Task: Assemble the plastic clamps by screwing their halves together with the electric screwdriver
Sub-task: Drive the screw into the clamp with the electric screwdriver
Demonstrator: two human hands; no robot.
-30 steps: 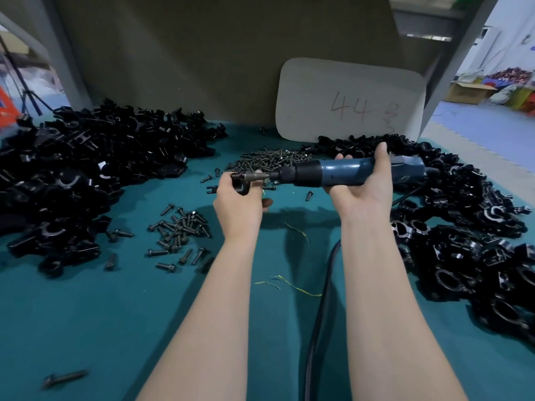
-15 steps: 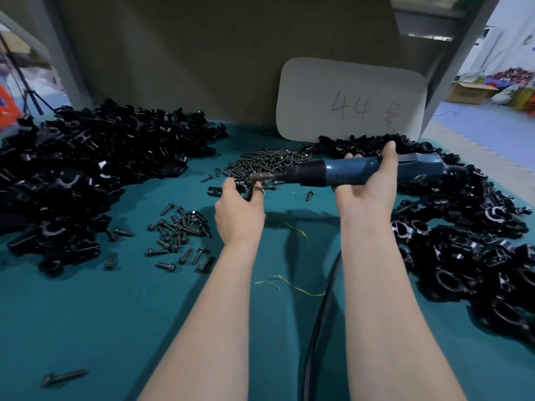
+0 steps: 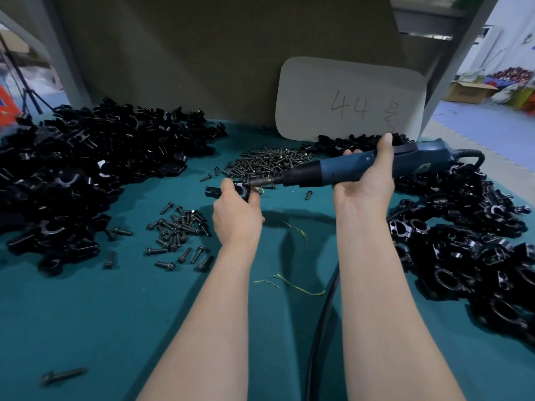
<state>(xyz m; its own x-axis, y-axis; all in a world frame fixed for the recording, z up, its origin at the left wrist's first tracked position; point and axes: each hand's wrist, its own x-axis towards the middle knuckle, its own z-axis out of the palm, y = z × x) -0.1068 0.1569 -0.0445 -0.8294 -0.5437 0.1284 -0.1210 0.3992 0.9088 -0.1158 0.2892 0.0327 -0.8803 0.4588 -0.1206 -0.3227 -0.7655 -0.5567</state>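
Holds a black clamp in the left hand, grip closed round it, above the middle of the table. Clasps the blue screwdriver in the right hand, grip wrapped round its body, bit against the clamp.

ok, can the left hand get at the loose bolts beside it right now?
Probably not yet: the left hand grips the clamp at the screwdriver bit. The bolts lie close, with nothing between.

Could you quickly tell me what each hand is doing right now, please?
Left hand: closed, gripping a black clamp.
Right hand: closed around the electric screwdriver.
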